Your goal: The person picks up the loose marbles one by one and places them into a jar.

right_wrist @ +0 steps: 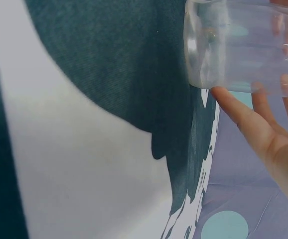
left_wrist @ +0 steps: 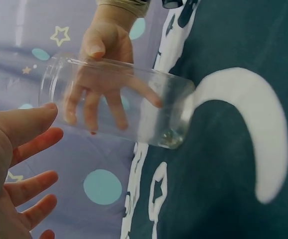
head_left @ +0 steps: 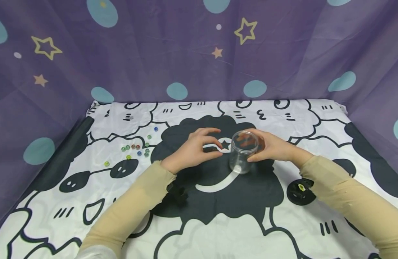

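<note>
A clear, round, open-topped jar (head_left: 239, 160) stands upright on the dark patch of the cloth. Something small, like a marble (left_wrist: 170, 137), shows inside near its base. My right hand (head_left: 267, 145) is beside the jar, fingers spread behind its wall and thumb at the near side. In the right wrist view, straight fingers (right_wrist: 243, 112) reach the jar's edge; how firmly they touch is unclear. My left hand (head_left: 200, 149) hovers left of the jar, fingers apart and nothing seen between them.
Several small glass marbles (head_left: 133, 146) in green, red, blue and yellow lie scattered on the white part of the cloth at the left. The printed cloth (head_left: 218, 237) covers the table. A purple curtain (head_left: 192, 46) hangs behind and at the sides.
</note>
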### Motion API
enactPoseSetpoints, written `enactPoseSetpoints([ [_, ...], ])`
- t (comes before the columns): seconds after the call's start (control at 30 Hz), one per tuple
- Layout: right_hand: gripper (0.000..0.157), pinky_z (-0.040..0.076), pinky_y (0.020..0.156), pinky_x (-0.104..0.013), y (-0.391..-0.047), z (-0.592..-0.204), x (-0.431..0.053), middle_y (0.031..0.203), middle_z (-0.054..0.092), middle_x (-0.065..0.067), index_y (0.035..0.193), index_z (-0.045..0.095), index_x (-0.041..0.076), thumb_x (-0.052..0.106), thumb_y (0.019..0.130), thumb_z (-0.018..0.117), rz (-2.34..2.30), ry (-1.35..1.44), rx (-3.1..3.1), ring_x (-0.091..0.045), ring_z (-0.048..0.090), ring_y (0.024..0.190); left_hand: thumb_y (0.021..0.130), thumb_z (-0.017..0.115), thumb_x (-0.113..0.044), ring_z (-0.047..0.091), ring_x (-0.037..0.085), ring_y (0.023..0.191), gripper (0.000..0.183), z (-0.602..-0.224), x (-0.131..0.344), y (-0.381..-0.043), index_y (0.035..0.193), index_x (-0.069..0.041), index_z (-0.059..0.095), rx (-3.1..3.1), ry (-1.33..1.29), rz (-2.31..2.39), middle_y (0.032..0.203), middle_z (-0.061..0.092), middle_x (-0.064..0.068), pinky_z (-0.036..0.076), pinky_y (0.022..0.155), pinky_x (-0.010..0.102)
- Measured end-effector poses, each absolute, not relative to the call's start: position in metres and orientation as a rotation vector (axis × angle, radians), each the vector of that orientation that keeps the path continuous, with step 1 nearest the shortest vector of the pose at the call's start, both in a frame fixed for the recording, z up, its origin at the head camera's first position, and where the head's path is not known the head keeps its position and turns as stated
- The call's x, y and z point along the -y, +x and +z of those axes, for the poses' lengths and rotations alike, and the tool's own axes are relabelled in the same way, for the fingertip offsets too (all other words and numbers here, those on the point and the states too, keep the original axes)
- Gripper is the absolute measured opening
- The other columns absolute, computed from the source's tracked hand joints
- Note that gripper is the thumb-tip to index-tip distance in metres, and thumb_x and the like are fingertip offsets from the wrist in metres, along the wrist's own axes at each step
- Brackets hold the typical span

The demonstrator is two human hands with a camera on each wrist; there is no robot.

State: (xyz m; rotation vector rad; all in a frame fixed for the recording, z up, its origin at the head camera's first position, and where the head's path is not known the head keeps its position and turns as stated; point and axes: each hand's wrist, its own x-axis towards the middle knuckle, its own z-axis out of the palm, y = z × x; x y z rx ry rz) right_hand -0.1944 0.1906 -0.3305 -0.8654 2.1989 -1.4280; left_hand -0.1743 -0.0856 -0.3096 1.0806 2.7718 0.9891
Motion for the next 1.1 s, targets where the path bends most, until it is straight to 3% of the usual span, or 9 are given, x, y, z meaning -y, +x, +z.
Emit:
enactPoseSetpoints([
  [0.77, 0.074, 0.053, 0.082, -0.033, -0.195, -0.331, -0.191, 0.135, 0.048, -0.021, 0.138, 0.039, 0.004, 0.001, 0.075, 0.077, -1.451, -0.885, -2.179, -0.039, 0.049, 0.123, 0.086, 0.071, -0.020, 0.032, 0.033, 0.135, 0.018, -0.319, 0.142, -0.164, 0.101, -0.010, 0.072, -2.803, 0.928, 0.995, 0.143, 0.045, 0.011, 0.021, 0.105, 0.059],
  [0.87, 0.074, 0.053, 0.082, -0.032, -0.196, -0.331, -0.191, 0.136, 0.047, -0.021, 0.138, 0.039, 0.004, 0.001, 0.075, 0.077, -1.447, -0.878, -2.183, -0.039, 0.049, 0.123, 0.085, 0.072, -0.019, 0.033, 0.033, 0.135, 0.018, -0.318, 0.146, -0.165, 0.100, -0.010, 0.072, -2.811, 0.948, 0.988, 0.142, 0.045, 0.011, 0.017, 0.107, 0.062],
  [1.1, 0.074, 0.053, 0.082, -0.033, -0.196, -0.331, -0.190, 0.136, 0.047, -0.020, 0.138, 0.039, 0.005, 0.001, 0.075, 0.077, -1.447, -0.876, -2.176, -0.038, 0.049, 0.123, 0.083, 0.074, -0.017, 0.037, 0.034, 0.131, 0.016, -0.313, 0.152, -0.164, 0.097, -0.012, 0.072, -2.844, 1.014, 0.962, 0.139, 0.048, 0.013, 0.020, 0.104, 0.063],
])
